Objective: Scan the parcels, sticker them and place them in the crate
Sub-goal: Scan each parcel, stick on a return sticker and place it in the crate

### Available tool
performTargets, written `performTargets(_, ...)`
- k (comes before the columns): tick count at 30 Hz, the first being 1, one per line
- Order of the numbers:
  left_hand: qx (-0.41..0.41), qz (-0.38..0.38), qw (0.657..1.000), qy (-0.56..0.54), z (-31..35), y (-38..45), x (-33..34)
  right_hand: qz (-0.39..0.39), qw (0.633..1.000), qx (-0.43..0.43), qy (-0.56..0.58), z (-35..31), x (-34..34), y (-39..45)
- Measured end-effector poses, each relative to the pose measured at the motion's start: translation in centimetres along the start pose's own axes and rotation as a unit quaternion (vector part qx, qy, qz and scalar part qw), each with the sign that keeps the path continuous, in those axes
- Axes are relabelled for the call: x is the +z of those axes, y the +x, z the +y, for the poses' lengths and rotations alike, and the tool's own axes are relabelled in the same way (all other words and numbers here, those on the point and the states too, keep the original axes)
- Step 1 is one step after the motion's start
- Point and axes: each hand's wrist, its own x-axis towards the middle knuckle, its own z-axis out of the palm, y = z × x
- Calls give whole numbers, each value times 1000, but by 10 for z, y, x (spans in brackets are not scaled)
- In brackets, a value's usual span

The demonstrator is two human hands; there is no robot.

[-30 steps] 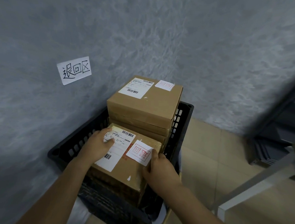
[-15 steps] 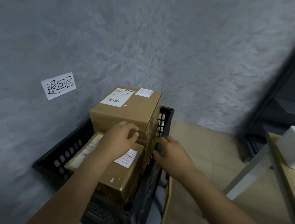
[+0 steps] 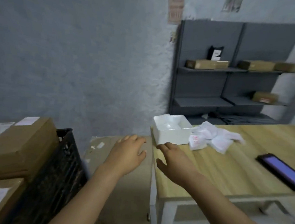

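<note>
At the far left a black plastic crate (image 3: 63, 160) holds stacked brown cardboard parcels (image 3: 22, 143) with white labels on top. My left hand (image 3: 127, 152) hovers empty over the floor between the crate and the table, fingers spread. Over the wooden table's near left corner, my right hand (image 3: 172, 161) is also empty with its fingers apart. A heap of white stickers (image 3: 213, 139) with red print lies on the table beside a white foam tray (image 3: 172, 130). A dark handheld scanner (image 3: 280, 171) with a lit screen lies at the right.
The wooden table (image 3: 234, 168) has a pale metal frame. A dark grey shelf unit (image 3: 229, 71) against the back wall carries several brown parcels (image 3: 207, 64). Tiled floor lies between crate and table. A grey wall stands behind.
Both hands have let go of the parcel in the crate and swung right toward the table. My view turned right, so the crate slid to the left edge.
</note>
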Motion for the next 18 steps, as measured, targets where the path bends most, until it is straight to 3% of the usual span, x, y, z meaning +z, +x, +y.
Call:
performTargets(7, 92, -34, 995, 8, 164, 61, 65, 10, 991, 131, -33, 160, -59, -98)
performTargets(18, 230, -76, 969, -45, 352, 153, 140, 51, 947, 314, -46, 325, -122, -195)
